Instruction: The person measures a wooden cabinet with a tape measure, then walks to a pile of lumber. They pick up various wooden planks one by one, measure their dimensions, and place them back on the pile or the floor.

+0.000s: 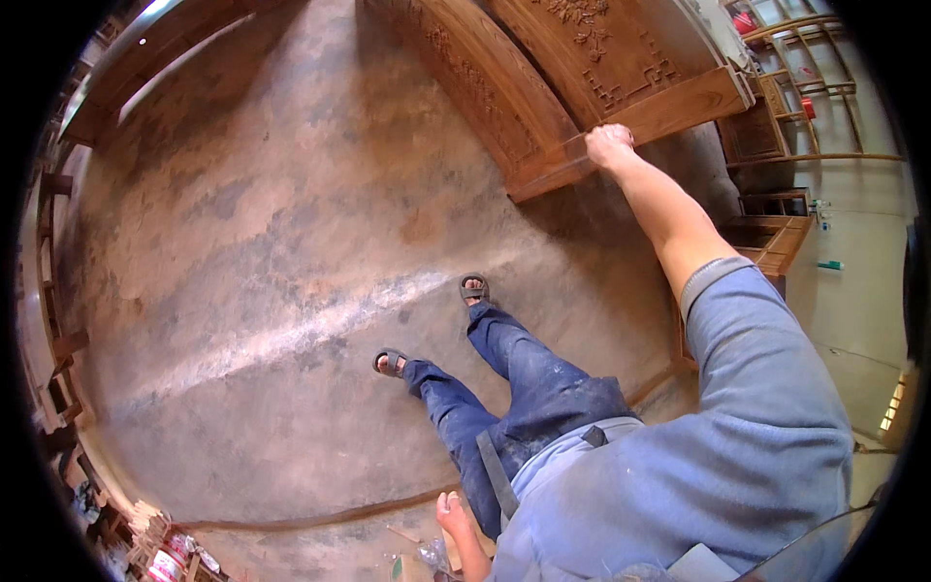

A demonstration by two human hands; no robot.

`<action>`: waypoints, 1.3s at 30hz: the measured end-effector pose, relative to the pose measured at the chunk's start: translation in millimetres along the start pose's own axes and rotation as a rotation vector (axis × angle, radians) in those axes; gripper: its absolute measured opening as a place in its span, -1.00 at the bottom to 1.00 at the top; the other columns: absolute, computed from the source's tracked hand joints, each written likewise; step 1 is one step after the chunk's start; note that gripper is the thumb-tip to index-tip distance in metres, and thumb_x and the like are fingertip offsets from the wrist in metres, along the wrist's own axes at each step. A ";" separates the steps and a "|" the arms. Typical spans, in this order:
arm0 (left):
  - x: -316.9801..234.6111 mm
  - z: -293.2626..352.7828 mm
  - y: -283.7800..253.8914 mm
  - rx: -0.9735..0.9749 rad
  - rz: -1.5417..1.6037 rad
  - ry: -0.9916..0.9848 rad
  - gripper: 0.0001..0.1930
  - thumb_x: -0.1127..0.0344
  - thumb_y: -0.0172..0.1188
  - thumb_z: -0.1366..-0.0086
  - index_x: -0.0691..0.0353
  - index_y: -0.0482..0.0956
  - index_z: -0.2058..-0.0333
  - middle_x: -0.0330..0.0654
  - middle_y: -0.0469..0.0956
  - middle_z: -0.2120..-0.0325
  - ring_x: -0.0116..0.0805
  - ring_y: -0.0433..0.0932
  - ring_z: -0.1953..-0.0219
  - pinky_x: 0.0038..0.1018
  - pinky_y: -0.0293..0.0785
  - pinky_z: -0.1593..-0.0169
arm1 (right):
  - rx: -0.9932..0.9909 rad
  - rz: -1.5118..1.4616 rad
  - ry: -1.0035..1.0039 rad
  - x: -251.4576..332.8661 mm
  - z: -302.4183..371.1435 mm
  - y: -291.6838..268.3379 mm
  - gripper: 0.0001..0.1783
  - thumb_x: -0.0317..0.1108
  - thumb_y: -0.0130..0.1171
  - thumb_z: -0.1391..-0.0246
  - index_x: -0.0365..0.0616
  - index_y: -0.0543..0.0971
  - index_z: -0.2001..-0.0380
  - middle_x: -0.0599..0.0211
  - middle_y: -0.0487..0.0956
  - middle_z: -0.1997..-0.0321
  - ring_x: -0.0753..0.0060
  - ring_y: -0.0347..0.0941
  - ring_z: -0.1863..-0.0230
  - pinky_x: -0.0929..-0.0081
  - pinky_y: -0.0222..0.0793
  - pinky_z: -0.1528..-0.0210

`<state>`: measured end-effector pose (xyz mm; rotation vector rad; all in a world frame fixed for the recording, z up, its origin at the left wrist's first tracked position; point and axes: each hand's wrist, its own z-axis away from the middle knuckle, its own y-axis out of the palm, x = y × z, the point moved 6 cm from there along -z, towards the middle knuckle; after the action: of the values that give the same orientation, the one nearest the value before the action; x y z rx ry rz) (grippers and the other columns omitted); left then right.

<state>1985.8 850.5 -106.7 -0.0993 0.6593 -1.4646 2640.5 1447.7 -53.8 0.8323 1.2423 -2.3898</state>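
My right arm stretches out toward the upper right. My right hand (pixel 611 145) is closed at the end rail of a large carved wooden furniture piece (pixel 630 116), its fingers bent at the rail's edge. The brown wood has raised floral and lattice carving, and a long carved side panel (pixel 480 87) joins the rail. What lies under the fingers is hidden. By my thigh hangs my left hand (pixel 452 510), loosely curled with its fingertips a little apart and nothing visible in it.
My sandalled feet stand on the stained concrete floor (pixel 291 262). Another wooden piece (pixel 145 63) stands at the upper left. Wooden frames (pixel 810 92) lean by the right wall, near a wooden cabinet (pixel 766 242). Wood offcuts (pixel 145 524) and a red-and-white container (pixel 170 558) sit at the lower left.
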 end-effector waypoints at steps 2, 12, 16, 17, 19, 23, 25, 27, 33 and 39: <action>-11.8 25.9 19.7 0.045 0.058 -0.055 -0.48 0.32 0.19 -0.22 0.63 0.43 -0.06 0.07 0.61 0.14 -0.29 0.57 0.13 -0.45 0.45 0.02 | -0.195 -0.133 -0.082 -6.3 -25.7 9.1 -0.70 -0.30 0.03 -0.06 0.02 0.74 0.26 0.28 0.70 0.16 0.13 0.64 0.10 0.04 0.58 0.22; -63.8 71.4 81.7 0.107 -0.088 0.022 -0.49 0.35 0.12 -0.26 0.64 0.38 -0.10 0.02 0.60 0.14 -0.30 0.58 0.12 -0.48 0.45 -0.03 | 0.100 0.007 -0.105 3.3 -44.2 47.6 -0.67 -0.29 0.02 -0.16 0.05 0.68 0.08 0.30 0.64 -0.04 0.16 0.57 -0.07 -0.12 0.54 0.13; -73.5 68.5 78.8 0.086 0.016 -0.047 -0.48 0.35 0.13 -0.27 0.63 0.36 -0.12 -0.01 0.60 0.17 -0.35 0.58 0.19 -0.50 0.49 0.07 | 0.035 -0.066 -0.173 0.6 -25.0 80.9 -0.70 -0.33 -0.02 -0.10 -0.07 0.72 0.28 0.21 0.69 0.15 0.18 0.63 0.08 0.20 0.54 0.08; -83.3 71.7 77.4 0.053 0.043 -0.078 -0.48 0.36 0.15 -0.26 0.63 0.36 -0.12 -0.05 0.60 0.23 -0.39 0.57 0.26 -0.53 0.50 0.16 | 0.056 -0.120 -0.181 5.7 -17.5 89.7 -0.72 -0.32 0.00 -0.09 -0.07 0.71 0.32 0.17 0.69 0.18 0.18 0.63 0.12 0.20 0.53 0.08; -57.7 61.1 68.3 0.013 0.118 -0.027 -0.48 0.37 0.16 -0.25 0.62 0.36 -0.12 -0.05 0.59 0.24 -0.39 0.57 0.28 -0.52 0.50 0.18 | 0.045 -0.232 -0.153 20.6 19.7 79.2 -0.77 -0.34 0.06 -0.02 -0.09 0.69 0.36 0.13 0.67 0.21 0.14 0.62 0.12 0.20 0.55 0.12; -72.7 56.3 65.2 0.008 0.111 0.036 -0.47 0.37 0.17 -0.23 0.62 0.37 -0.11 -0.03 0.61 0.26 -0.37 0.58 0.30 -0.51 0.50 0.18 | 0.282 -0.690 -0.018 23.4 106.1 123.2 -0.73 -0.37 0.05 0.02 -0.22 0.67 0.30 -0.03 0.64 0.14 0.01 0.60 0.08 0.09 0.52 0.05; -84.1 57.7 66.8 0.005 0.118 0.069 -0.47 0.36 0.18 -0.22 0.62 0.38 -0.10 -0.02 0.62 0.29 -0.37 0.59 0.29 -0.50 0.50 0.17 | 0.322 -0.775 -0.018 46.5 147.9 185.9 -0.70 -0.40 0.04 0.05 -0.23 0.67 0.28 -0.02 0.64 0.14 -0.05 0.60 0.11 0.11 0.52 0.05; -106.9 65.2 71.2 -0.021 0.091 0.110 -0.44 0.32 0.20 -0.20 0.62 0.39 -0.09 -0.03 0.63 0.34 -0.38 0.59 0.30 -0.51 0.49 0.17 | 0.727 -0.567 -0.450 86.2 199.3 182.3 -0.71 -0.36 0.13 0.21 -0.24 0.67 0.38 -0.02 0.65 0.18 0.00 0.61 0.16 0.10 0.53 0.09; -143.9 72.0 83.7 -0.009 0.061 0.231 -0.42 0.24 0.20 -0.18 0.64 0.44 -0.05 -0.03 0.63 0.28 -0.39 0.56 0.24 -0.51 0.47 0.12 | 0.557 -0.885 -0.043 92.4 259.2 174.7 -0.64 -0.27 0.08 0.13 -0.13 0.70 0.27 0.02 0.64 0.09 -0.04 0.58 0.03 0.10 0.51 0.04; -68.6 52.9 52.8 -0.098 0.081 0.214 -0.41 0.15 0.16 -0.17 0.53 0.47 -0.06 0.13 0.61 0.13 -0.12 0.59 0.07 -0.36 0.46 -0.04 | 0.512 -0.487 -0.635 151.1 271.6 145.8 -0.69 -0.26 0.15 0.21 -0.19 0.69 0.40 -0.07 0.64 0.24 -0.01 0.61 0.15 0.13 0.54 0.15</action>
<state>2059.6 904.7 -62.9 0.0088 0.8998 -1.3757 2504.5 1139.2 -118.4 -0.1850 0.6249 -3.0570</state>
